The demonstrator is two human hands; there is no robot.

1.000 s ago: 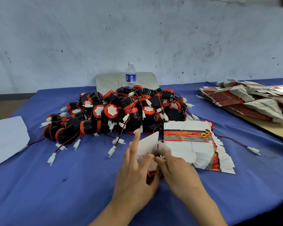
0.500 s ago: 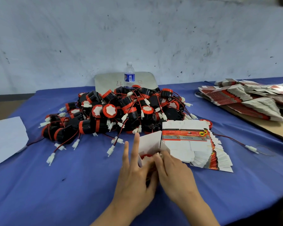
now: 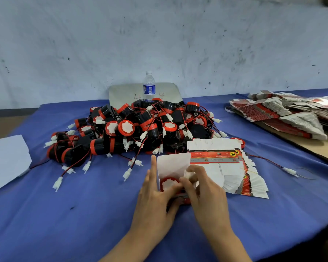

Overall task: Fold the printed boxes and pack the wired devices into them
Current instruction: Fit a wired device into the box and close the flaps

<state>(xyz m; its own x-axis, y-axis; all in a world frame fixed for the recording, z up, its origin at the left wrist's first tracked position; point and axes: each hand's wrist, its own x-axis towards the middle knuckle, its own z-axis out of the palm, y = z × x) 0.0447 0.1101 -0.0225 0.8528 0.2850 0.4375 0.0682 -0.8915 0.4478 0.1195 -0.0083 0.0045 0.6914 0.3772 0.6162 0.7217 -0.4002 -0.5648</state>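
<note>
1. Showing now inside the open box [image 3: 173, 165], where a second ago only white card was visible, is the red-rimmed face of a wired device [image 3: 169, 184]; it is sitting low in the box mouth, near the middle of the worktop [image 3: 45, 214].
2. The left hand [image 3: 155, 197] is cradling the box from the left, thumb curled under and round its near side, while the index finger is staying straight up along the left wall as it did half a second ago.
3. The right hand [image 3: 204, 188] is moving in over the box's right edge, its fingers curling to pinch a small white side flap [image 3: 188, 174]; earlier they were lower, fumbling at the mouth.
4. Judging from this, the device is seated and the step in hand is turning to closing the flaps.
5. The heap of unpacked devices [image 3: 136, 129] is lying just beyond, and the stack of flat boxes [image 3: 229, 171] is fanning out to the right, touching the right hand's far side.
6. Far more devices are waiting, so the job is looking early.
</note>
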